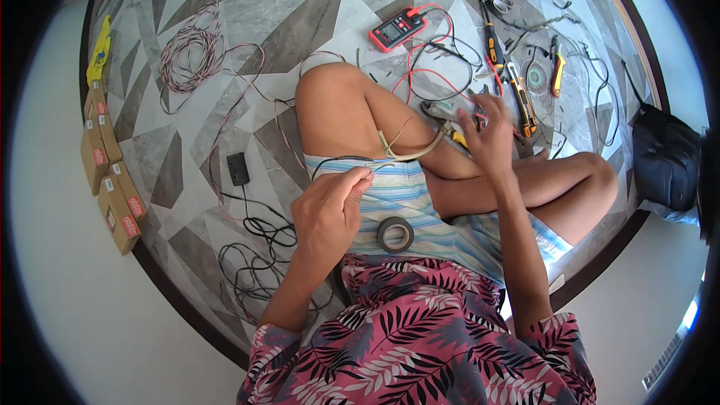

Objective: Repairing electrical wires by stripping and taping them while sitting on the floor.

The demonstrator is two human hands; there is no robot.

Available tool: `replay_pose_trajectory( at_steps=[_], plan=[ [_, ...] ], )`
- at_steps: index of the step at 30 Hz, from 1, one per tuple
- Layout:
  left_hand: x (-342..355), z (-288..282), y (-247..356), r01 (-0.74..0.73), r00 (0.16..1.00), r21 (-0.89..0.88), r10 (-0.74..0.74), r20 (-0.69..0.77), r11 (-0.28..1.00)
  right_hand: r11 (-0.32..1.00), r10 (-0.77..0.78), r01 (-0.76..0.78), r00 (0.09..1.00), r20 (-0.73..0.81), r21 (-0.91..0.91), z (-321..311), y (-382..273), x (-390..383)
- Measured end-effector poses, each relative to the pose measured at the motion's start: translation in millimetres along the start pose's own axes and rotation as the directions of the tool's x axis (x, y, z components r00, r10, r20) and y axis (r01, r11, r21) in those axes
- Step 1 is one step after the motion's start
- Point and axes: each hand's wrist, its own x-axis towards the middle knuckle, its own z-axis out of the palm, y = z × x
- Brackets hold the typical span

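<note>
My left hand (328, 208) hovers over my lap, thumb and forefinger pinched on a thin wire whose dark end sticks out past the fingertips. Just beyond it, a pale cable (414, 153) with its thin coloured wires fanned out lies across my thigh. My right hand (491, 139) is raised at the right of the lap, fingers apart and slightly blurred, with nothing visible in it. Close to its fingertips are pliers (441, 110), partly hidden. A roll of dark tape (395, 235) rests on my striped shorts.
A red multimeter (398, 31) with leads lies ahead. To its right are a cutter knife (520, 97), a yellow-handled tool (557, 73) and loose wires. At left are coiled wire (189, 58), a black adapter (238, 169) and cartons (116, 210). A black bag (667, 154) stands far right.
</note>
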Motion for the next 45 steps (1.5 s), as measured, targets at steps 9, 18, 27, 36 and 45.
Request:
replay_pose_trajectory(
  at_steps=[9,18,27,36,45],
  plan=[
    [9.3,-10.9,-13.5,-0.187,0.981,0.093,0.183,0.058,0.978,0.578,-0.056,-0.19,0.961,0.27,0.793,36.4,-109.3,-44.6],
    [19.0,-20.8,-20.1,0.304,0.933,-0.143,-0.265,0.243,0.942,0.678,-0.497,0.297,0.859,0.123,0.673,30.7,-105.4,-37.5],
    [32.3,-31.1,-12.5,0.49,0.793,-0.074,-0.41,0.45,0.868,0.624,-0.518,0.204,0.831,0.203,0.755,34.0,-100.6,-31.7],
    [33.4,-28.9,-22.7,0.454,0.782,-0.115,-0.334,0.526,0.883,0.592,-0.531,0.155,0.813,0.239,0.791,30.2,-105.3,-27.1],
    [27.6,-17.0,-22.9,0.245,0.888,-0.056,-0.201,0.413,0.968,0.613,-0.448,0.029,0.836,0.317,0.79,25.9,-109.3,-28.6]
  ],
)
